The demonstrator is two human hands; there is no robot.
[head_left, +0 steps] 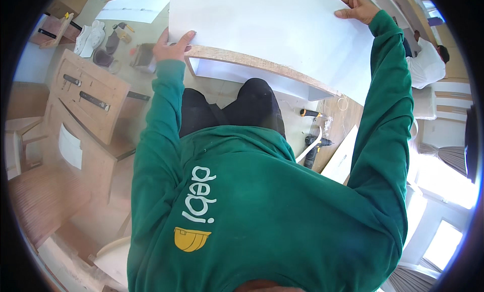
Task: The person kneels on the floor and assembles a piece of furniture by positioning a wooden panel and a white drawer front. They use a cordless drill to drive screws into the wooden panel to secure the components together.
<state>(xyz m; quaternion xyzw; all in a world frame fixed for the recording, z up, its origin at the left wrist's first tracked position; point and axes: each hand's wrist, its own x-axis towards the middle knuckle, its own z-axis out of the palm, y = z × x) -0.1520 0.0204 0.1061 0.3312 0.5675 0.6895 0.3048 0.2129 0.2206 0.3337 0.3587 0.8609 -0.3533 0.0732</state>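
Note:
A large white cabinet box (262, 27) with a raw wood front edge (262, 61) lies in front of my knees, its open side toward me. At its near left corner my left hand (173, 47) is closed round the edge, thumb on top. My right hand (357, 9) grips the far right edge of the white top, thumb lying on the surface and fingers bent at the rim. Both arms are stretched forward. Part of the far end of the box is cut off by the picture's upper edge.
Right of my knees, a screwdriver (310, 113) and a cordless drill (316, 150) lie on a wooden surface beside a white strip (310, 147). Wooden panels with black runners (94, 100) stand left, near white shoes (91, 37). Another person (426, 65) is at the far right.

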